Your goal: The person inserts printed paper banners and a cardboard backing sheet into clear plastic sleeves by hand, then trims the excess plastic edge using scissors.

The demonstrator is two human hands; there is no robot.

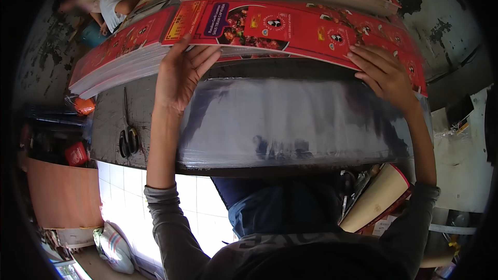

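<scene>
A long red printed sheet (306, 28) with food pictures lies across the top of a stack at the far side of the table. Its near edge is between the fingers of my left hand (188, 67), thumb on top and the other fingers beneath. At the sheet's right part, my right hand (381, 72) has its fingertips on the near edge, with the thumb hidden. Closer to me lies a stack of clear plastic sheets (290, 119), glossy and reflecting light.
Black-handled scissors (128, 137) lie on the dark table (109, 119) at the left. More red printed stacks (124, 46) stand at the left and far side. Two people (116, 0) are at the upper left. A rolled sheet (376, 199) leans below the table at right.
</scene>
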